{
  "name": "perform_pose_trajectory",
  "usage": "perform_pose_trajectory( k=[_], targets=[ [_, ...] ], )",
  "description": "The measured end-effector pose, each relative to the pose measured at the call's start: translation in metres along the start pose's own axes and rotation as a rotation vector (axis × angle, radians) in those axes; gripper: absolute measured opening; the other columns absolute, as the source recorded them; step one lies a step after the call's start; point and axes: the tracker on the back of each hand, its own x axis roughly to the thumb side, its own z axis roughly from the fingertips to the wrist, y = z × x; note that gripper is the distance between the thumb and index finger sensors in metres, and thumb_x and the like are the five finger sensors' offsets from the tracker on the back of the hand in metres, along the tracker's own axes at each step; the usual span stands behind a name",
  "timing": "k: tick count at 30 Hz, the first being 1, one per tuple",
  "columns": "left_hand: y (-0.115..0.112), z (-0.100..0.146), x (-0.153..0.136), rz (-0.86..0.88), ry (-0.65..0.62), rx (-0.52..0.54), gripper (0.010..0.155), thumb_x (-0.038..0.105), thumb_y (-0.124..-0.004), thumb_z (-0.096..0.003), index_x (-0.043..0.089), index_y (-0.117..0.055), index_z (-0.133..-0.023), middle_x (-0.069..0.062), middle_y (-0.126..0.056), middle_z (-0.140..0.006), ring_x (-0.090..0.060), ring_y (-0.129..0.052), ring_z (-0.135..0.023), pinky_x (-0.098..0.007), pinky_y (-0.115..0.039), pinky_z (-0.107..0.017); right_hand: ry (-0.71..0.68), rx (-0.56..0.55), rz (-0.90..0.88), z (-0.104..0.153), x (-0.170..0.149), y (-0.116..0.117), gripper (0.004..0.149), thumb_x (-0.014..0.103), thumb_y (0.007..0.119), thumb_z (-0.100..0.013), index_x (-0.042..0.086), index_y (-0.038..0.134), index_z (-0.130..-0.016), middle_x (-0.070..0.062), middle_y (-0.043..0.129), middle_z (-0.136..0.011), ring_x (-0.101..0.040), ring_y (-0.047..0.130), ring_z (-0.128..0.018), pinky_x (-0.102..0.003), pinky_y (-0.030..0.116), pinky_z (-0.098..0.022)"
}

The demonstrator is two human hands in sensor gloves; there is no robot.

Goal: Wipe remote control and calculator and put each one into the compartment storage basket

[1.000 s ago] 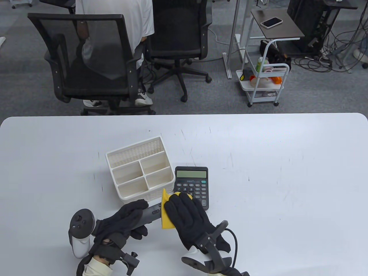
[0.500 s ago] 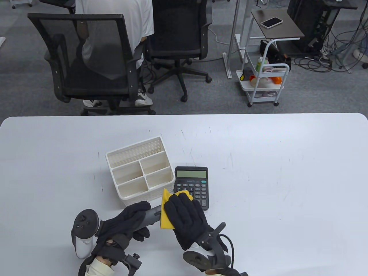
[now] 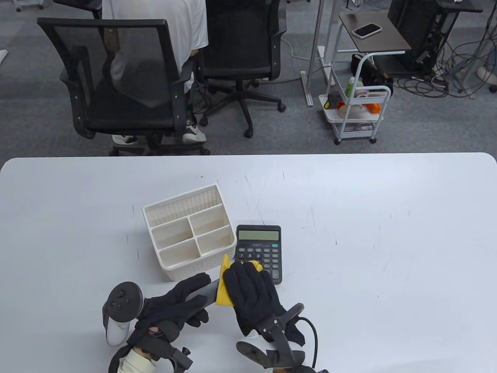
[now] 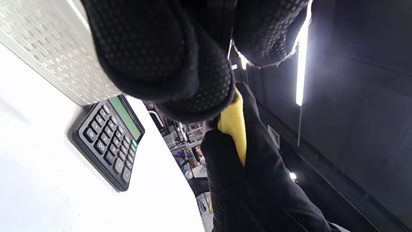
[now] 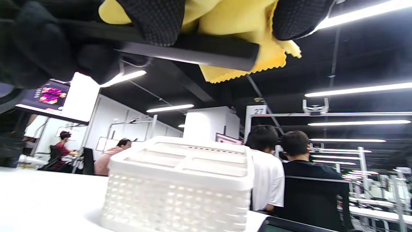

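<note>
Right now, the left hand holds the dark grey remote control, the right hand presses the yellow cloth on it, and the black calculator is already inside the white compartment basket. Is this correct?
Not quite: the black calculator is not inside the white compartment basket. The table view shows it lying flat on the table beside the basket's right side. The rest is right: the left hand holds the dark grey remote control, and the right hand presses the yellow cloth on it.
</note>
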Motion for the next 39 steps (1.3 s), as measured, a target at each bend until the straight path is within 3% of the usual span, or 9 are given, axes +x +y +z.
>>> perform_pose_trajectory(
  k=[7, 11, 19, 28, 39],
  targets=[
    [0.002, 0.001, -0.001, 0.028, -0.001, 0.016, 0.051, 0.034, -0.082, -0.0517, 0.019, -0.074, -0.1, -0.017, -0.099, -0.078, -0.011, -0.112, -0.044, -0.027, -0.099, -0.03, 0.094, -0.009, -0.048, 0.003, -0.016, 0.0, 0.054, 0.019, 0.071, -0.058, 0.002, 0.06, -0.108, -0.025, 0.066, -0.109, -0.049, 0.065, -0.095, -0.061, 0.06, -0.064],
    [0.005, 0.003, 0.0, 0.049, -0.025, 0.086, 0.048, 0.034, -0.082, -0.052, 0.021, -0.077, -0.098, -0.017, -0.1, -0.077, -0.011, -0.112, -0.043, -0.027, -0.1, -0.029, 0.104, -0.045, -0.019, 0.002, -0.013, -0.004, 0.054, 0.019, 0.071, -0.058, 0.001, 0.059, -0.108, -0.025, 0.065, -0.109, -0.05, 0.066, -0.095, -0.061, 0.061, -0.064],
    [0.009, 0.005, -0.002, 0.096, -0.011, 0.12, 0.045, 0.034, -0.078, -0.0537, 0.022, -0.078, -0.097, -0.017, -0.1, -0.076, -0.011, -0.113, -0.045, -0.027, -0.1, -0.03, 0.11, -0.061, -0.044, 0.004, -0.005, -0.006, 0.055, 0.019, 0.071, -0.058, -0.001, 0.059, -0.108, -0.028, 0.064, -0.109, -0.052, 0.065, -0.094, -0.062, 0.061, -0.063],
    [0.017, 0.009, -0.007, 0.148, 0.032, 0.202, 0.042, 0.035, -0.076, -0.0548, 0.023, -0.079, -0.095, -0.016, -0.1, -0.076, -0.012, -0.113, -0.047, -0.027, -0.101, -0.031, -0.037, -0.068, 0.006, 0.006, 0.01, -0.003, 0.055, 0.019, 0.071, -0.058, 0.002, 0.059, -0.108, -0.025, 0.061, -0.111, -0.051, 0.059, -0.098, -0.063, 0.058, -0.065],
    [0.014, 0.007, -0.012, 0.187, 0.07, 0.175, 0.042, 0.035, -0.075, -0.0553, 0.022, -0.077, -0.096, -0.016, -0.099, -0.077, -0.011, -0.113, -0.047, -0.026, -0.101, -0.031, -0.304, -0.049, 0.039, 0.007, 0.03, 0.004, 0.054, 0.022, 0.071, -0.058, 0.012, 0.057, -0.109, -0.018, 0.057, -0.114, -0.045, 0.055, -0.102, -0.061, 0.056, -0.067]
  ],
)
